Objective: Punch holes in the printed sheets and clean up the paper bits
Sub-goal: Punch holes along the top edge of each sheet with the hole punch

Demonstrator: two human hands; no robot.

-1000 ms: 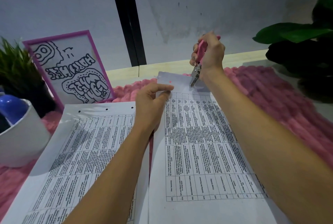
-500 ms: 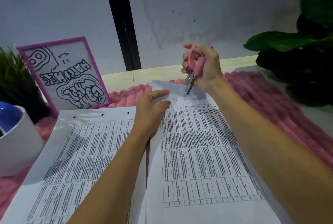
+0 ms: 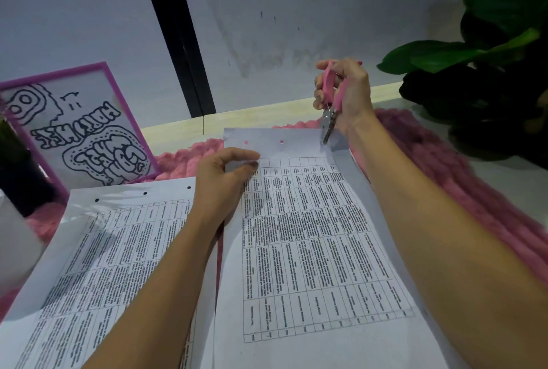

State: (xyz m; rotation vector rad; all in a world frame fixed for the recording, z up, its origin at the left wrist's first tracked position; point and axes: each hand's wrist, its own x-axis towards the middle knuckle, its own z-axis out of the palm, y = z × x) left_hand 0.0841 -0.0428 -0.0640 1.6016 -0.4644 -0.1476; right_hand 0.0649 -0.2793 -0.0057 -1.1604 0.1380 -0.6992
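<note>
Two printed sheets lie side by side on a pink rug. The right sheet (image 3: 308,235) shows two punched holes along its far margin, pink showing through. My right hand (image 3: 347,95) grips a pink-handled hole punch (image 3: 330,101), its metal jaws over the sheet's far right corner. My left hand (image 3: 222,181) pinches the right sheet's left edge near the top. The left sheet (image 3: 112,250) has three dark holes along its far edge.
A pink-framed doodle sign (image 3: 74,131) leans against the wall at the back left. A white pot (image 3: 14,238) stands at the left edge beside a dark plant. Large green leaves (image 3: 474,66) overhang the right. The pink rug (image 3: 462,178) extends right of the sheets.
My right hand moved the punch rightward along the sheet's far margin to the corner. A second hole now shows in that margin. My left hand kept its hold on the sheet's edge.
</note>
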